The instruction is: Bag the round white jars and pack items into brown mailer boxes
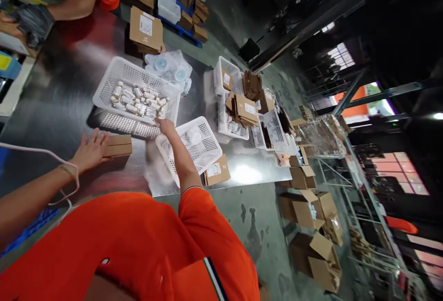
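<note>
Head view shows two white perforated baskets near the person's hands on a metal worktop [72,75]. The farther basket [108,86] holds many small white bottles [133,100] with gold-coloured ends, heaped and pointing every way; they overlap too much for an exact count. The nearer basket [212,145] contains one round white item [194,135] and some clear wrapping; the right forearm crosses above it.

The right hand [166,127] is partly curled at the bottle basket's near right corner; whether it grips the rim, a bottle or nothing cannot be told. The left hand [90,149] is open, palm down, fingers loosely spread, against the left end of one closed brown box [119,146]. This box lies flat on the worktop, near the bottle basket, its long axis running roughly left to right, its left end partly covered by the hand.

Beyond the bottle basket sits one clear plastic bag [171,68] with two blue-faced round items plainly visible. Rightward stand at least three more white baskets [277,128], with flat brown cardboard among them. One co-worker's gloved hand [34,24] is at the far left.
</note>
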`<action>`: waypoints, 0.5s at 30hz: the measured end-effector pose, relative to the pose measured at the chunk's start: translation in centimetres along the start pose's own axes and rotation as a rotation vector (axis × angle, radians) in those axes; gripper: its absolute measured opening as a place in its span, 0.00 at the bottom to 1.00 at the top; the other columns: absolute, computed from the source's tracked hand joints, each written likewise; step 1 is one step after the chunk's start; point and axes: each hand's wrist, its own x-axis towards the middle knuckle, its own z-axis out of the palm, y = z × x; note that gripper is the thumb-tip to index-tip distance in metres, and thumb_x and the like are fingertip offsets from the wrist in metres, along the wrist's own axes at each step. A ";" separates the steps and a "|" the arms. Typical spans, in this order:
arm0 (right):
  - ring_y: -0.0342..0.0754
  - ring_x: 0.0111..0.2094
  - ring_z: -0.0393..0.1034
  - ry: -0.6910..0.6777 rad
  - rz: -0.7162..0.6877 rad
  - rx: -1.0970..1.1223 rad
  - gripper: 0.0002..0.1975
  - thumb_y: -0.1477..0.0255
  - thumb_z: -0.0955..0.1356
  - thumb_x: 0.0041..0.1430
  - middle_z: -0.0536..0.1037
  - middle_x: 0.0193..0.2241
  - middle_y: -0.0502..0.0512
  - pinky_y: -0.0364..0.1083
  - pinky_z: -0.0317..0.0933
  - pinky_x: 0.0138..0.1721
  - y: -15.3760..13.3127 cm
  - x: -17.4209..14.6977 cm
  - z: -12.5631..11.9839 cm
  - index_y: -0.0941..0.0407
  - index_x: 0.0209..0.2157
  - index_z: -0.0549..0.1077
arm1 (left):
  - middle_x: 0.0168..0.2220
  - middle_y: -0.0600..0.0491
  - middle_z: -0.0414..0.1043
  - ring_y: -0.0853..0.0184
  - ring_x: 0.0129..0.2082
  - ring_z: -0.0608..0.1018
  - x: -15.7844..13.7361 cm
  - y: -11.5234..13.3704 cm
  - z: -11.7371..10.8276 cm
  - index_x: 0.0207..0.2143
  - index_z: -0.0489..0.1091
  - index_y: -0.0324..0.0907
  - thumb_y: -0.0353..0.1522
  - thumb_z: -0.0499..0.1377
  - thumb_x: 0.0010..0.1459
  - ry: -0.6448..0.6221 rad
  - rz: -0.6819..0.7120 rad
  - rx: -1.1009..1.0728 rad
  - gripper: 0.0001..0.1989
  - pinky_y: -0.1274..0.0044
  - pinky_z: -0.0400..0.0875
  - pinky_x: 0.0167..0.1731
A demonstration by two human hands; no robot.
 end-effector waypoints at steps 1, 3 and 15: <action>0.54 0.62 0.82 -0.029 0.012 0.005 0.25 0.81 0.63 0.83 0.86 0.62 0.68 0.49 0.72 0.66 0.5 -0.5 0.0 0.59 0.74 0.78 | 0.80 0.18 0.55 0.28 0.84 0.48 0.0 -0.1 -0.2 0.82 0.54 0.20 0.48 0.65 0.77 -0.006 0.013 -0.013 0.49 0.31 0.42 0.78; 0.54 0.66 0.79 -0.059 0.053 0.005 0.26 0.83 0.60 0.84 0.83 0.65 0.73 0.51 0.69 0.69 0.7 -1.5 0.1 0.64 0.73 0.77 | 0.81 0.18 0.53 0.28 0.85 0.47 -0.1 -0.1 -0.5 0.82 0.53 0.19 0.46 0.64 0.79 0.007 0.036 -0.031 0.47 0.30 0.39 0.77; 0.72 0.87 0.44 0.234 -0.403 0.071 0.48 0.58 0.75 0.79 0.50 0.84 0.82 0.65 0.47 0.85 -14.9 -6.7 11.8 0.74 0.83 0.57 | 0.80 0.13 0.51 0.30 0.86 0.48 -0.2 0.8 0.1 0.80 0.55 0.15 0.34 0.65 0.75 0.059 0.067 0.056 0.42 0.34 0.36 0.79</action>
